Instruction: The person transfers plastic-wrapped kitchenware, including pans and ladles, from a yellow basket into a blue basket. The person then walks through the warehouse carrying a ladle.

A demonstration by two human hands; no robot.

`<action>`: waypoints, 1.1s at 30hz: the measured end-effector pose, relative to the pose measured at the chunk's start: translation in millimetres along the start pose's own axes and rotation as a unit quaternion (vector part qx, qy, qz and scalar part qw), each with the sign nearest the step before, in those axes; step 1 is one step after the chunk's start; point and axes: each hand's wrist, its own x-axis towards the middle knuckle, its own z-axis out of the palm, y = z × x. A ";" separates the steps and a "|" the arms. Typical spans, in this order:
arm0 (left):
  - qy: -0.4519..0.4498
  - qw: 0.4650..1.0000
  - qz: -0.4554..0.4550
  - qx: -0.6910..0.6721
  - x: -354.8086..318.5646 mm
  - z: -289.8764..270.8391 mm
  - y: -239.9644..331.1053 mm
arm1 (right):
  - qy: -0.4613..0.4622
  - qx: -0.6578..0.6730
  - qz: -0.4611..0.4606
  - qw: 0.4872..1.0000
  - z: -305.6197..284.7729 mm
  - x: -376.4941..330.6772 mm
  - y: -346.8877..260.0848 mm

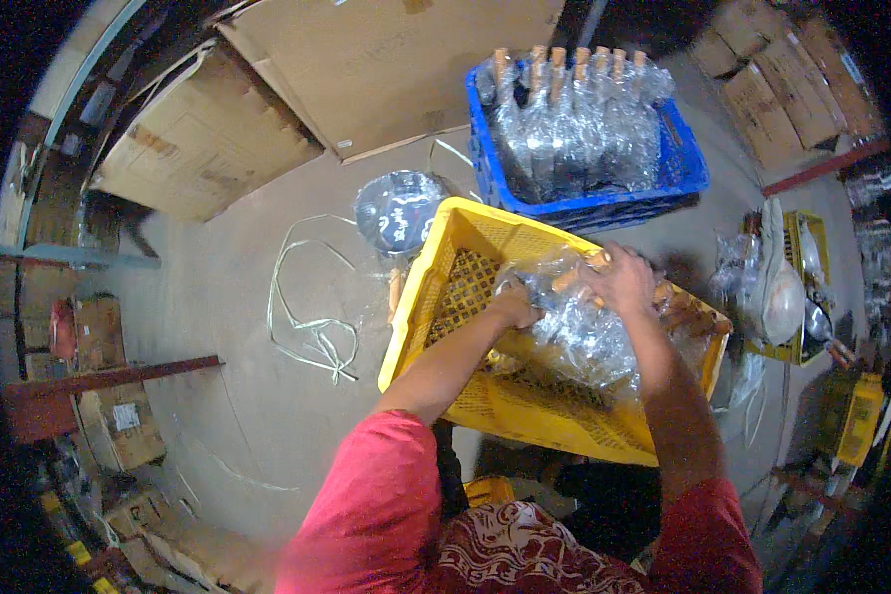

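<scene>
Plastic-wrapped, wooden-handled utensils (604, 346) lie in one yellow crate (525, 416); one handle (566, 282), long axis slanting far-right, has the right hand (624, 280) curled around its end. Whether the left hand (514, 302) closes on wrapping (562, 322) cannot be told. One blue crate (685, 176) shows at least six upright handles (558, 74).

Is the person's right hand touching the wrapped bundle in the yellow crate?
Touching. The head view shows the right hand laid on the bundle, fingers bent over its clear wrap, no gap visible.
</scene>
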 end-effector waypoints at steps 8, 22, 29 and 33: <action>0.079 0.992 0.088 -0.041 -125.6 -196.5 11.4 | -0.014 0.009 -0.021 1.000 16.6 7.3 13.3; 0.144 0.917 -0.311 -0.202 -46.6 -1.5 -294.1 | -0.131 0.031 0.083 0.987 -0.5 9.7 -10.4; 0.169 0.819 -0.247 -0.489 -71.8 -12.3 -279.9 | -0.090 -0.023 0.067 0.993 5.2 12.4 -10.3; 0.229 0.833 -0.239 -0.444 -122.3 -41.0 -274.1 | -0.117 0.047 0.079 0.989 1.1 11.4 -5.3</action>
